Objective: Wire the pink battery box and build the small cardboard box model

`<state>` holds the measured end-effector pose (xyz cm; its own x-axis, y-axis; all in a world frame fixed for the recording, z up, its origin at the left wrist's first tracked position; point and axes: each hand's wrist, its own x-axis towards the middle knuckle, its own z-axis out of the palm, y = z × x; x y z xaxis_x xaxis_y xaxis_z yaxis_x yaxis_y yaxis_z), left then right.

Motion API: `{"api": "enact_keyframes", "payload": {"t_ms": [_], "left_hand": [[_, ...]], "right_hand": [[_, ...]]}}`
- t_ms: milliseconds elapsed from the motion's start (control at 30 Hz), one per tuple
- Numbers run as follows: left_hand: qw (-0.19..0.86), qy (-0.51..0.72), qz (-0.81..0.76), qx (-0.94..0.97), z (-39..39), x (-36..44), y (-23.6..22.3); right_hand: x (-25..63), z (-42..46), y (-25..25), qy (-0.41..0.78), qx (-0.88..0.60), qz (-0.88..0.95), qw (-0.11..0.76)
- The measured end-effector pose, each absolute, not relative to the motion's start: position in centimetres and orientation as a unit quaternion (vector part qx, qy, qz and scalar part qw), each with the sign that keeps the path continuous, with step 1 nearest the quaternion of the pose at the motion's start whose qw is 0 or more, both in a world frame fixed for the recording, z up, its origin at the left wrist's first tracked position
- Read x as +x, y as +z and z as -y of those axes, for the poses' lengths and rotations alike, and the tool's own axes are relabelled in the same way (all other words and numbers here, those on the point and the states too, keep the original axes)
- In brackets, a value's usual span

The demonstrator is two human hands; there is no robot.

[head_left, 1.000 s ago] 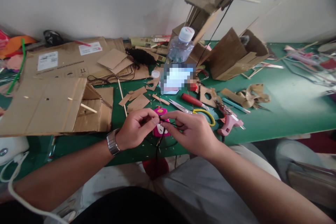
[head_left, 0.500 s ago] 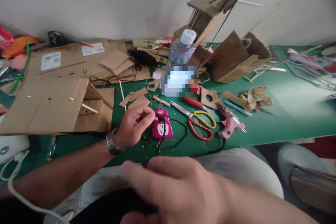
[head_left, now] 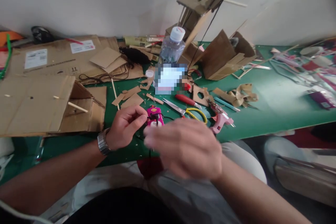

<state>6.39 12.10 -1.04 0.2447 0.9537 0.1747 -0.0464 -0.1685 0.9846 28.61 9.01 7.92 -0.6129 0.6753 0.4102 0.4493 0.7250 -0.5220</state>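
Note:
My left hand (head_left: pixel 127 126), a metal-banded watch (head_left: pixel 103 142) on its wrist, is closed in a pinch at the edge of a pink socket block (head_left: pixel 154 112). A thin black cord (head_left: pixel 168 117) runs from the pinched fingertips across the block, where a black plug also sits. Over the near table edge hovers my right hand (head_left: pixel 186 147), smeared by motion; its fingers point left, and what they hold, if anything, cannot be made out. It covers part of the block and of the red-and-yellow-handled scissors (head_left: pixel 195 113). A pink glue gun (head_left: pixel 221 119) lies to the right.
Cardboard models stand at left (head_left: pixel 34 105), behind (head_left: pixel 195 1) and right (head_left: pixel 220 59) on the green table (head_left: pixel 273 112). A plastic bottle (head_left: pixel 172 49), a blurred-out bright screen (head_left: pixel 168 77), a red-handled tool (head_left: pixel 185 99), a blue pen (head_left: pixel 227 104) and cardboard scraps (head_left: pixel 132 100) lie between.
My right hand has risen from the lap, forward toward the socket block. My left hand keeps its pinch. The whole scene has shifted left in view.

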Motion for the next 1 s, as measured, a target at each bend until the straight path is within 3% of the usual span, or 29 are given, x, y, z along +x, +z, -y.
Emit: {"api": "enact_keyframes", "payload": {"t_ms": [100, 267, 500, 1000], "left_hand": [[0.526, 0.49, -0.38, 0.582, -12.1, 6.3, -1.6], [0.514, 0.482, -0.383, 0.598, -12.2, 6.1, -1.3], [0.481, 0.47, -0.384, 0.632, -12.4, 6.4, 0.2], [0.479, 0.47, -0.382, 0.635, -12.2, 6.4, -0.1]], "right_hand": [[28.3, -11.6, 6.8, 0.234, -0.38, 0.812, 0.376], [27.3, -12.0, 5.6, 0.368, -0.413, 0.785, 0.281], [26.8, -11.2, 5.3, 0.419, -0.437, 0.739, 0.297], [26.8, -11.1, 4.7, 0.219, -0.428, 0.806, 0.346]]}}
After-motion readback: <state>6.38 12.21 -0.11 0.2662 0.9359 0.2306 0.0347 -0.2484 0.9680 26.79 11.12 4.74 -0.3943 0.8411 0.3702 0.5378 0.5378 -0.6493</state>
